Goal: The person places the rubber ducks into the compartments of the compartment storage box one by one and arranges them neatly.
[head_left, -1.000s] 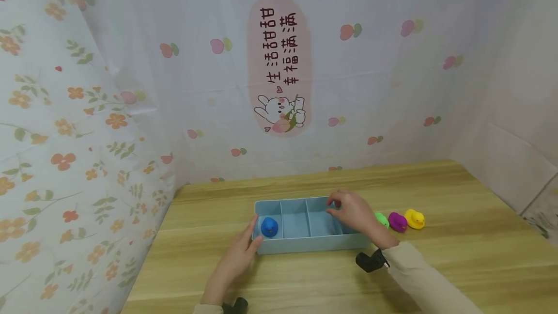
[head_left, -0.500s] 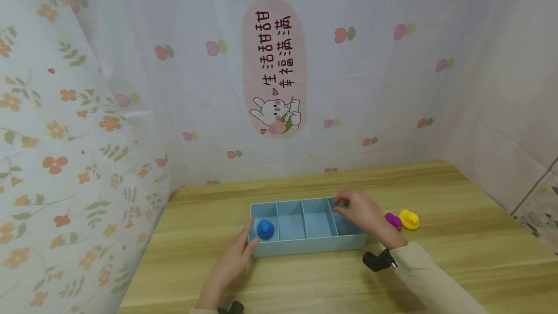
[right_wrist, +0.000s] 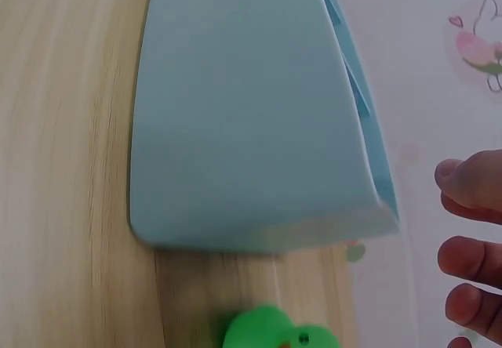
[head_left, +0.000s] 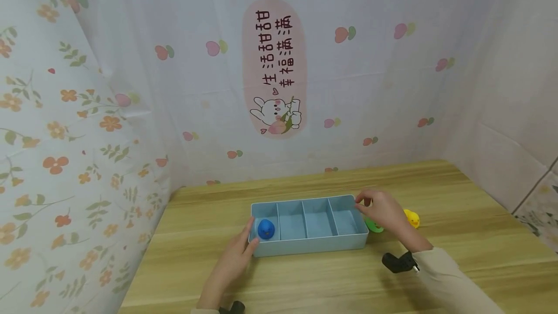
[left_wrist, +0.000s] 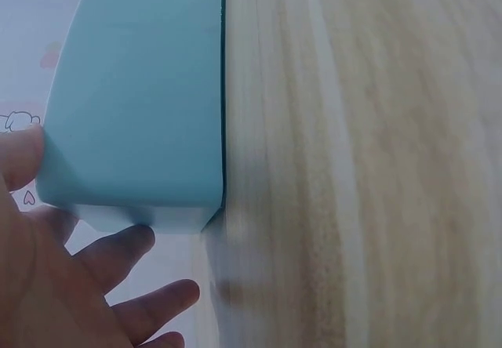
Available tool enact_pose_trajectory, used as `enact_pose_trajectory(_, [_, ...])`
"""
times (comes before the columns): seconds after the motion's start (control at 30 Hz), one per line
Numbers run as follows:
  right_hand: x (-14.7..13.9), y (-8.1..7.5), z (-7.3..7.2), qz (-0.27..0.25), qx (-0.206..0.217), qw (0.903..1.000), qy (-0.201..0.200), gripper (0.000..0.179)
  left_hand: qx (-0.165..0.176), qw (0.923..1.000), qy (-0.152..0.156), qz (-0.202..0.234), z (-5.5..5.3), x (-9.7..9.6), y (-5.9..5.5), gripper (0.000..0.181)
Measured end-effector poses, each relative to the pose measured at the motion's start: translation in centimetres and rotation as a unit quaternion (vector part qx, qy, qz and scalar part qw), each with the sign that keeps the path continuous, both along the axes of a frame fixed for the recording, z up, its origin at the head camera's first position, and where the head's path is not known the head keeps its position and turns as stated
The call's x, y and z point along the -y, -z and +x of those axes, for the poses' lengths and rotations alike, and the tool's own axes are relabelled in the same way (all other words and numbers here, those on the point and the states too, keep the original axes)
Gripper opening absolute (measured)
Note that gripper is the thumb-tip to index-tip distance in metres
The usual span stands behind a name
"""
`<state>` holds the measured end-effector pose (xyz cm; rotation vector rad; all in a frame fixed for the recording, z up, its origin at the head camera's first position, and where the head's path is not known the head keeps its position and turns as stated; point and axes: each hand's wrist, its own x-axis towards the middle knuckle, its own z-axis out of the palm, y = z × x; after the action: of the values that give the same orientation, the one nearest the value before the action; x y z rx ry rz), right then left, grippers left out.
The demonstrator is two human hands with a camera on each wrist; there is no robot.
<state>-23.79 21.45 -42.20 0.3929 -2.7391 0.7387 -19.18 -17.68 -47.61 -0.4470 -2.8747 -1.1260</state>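
Note:
A pale blue divided box [head_left: 309, 245] lies lengthwise on the table, with a blue rubber duck [head_left: 266, 229] in its leftmost compartment. At the box's left end, my left hand [head_left: 234, 252] rests its thumb near the front corner and its fingers along the end wall; the left wrist view shows those fingers [left_wrist: 118, 254] spread and mostly straight. Beside the right end hovers my right hand [head_left: 383, 213], fingers loosely bent, with nothing visible between them. Just below that hand sits a green rubber duck [right_wrist: 263, 328], partly hidden. A yellow rubber duck [head_left: 412, 219] shows behind the wrist.
Thin dividers [head_left: 333, 216] separate the box's compartments. The wood-grain table [head_left: 314, 285] extends around it. A printed cloth [head_left: 209, 86] hangs behind the table, and a floral cloth [head_left: 87, 159] hangs at the left. A black device [head_left: 398, 262] is on the right wrist.
My right hand has moved right, from over the box's right-hand compartments to beyond its right end. It now hides the purple duck. My left hand stays at the left end.

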Motion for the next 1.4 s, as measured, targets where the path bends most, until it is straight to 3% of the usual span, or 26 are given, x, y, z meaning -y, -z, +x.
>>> enact_pose_trajectory(0.77, [-6.2, -0.6, 1.5, 0.008, 0.021, 0.9988, 0.044, 0.007, 0.011, 0.9998, -0.002, 0.015, 0.2, -0.1, -0.2, 0.057])
enact_pose_trajectory(1.4, [-10.3, 0.7, 2.1, 0.01, 0.06, 0.9962, 0.061, 0.019, 0.003, 0.9999, 0.0, 0.01, 0.1, -0.1, -0.2, 0.057])
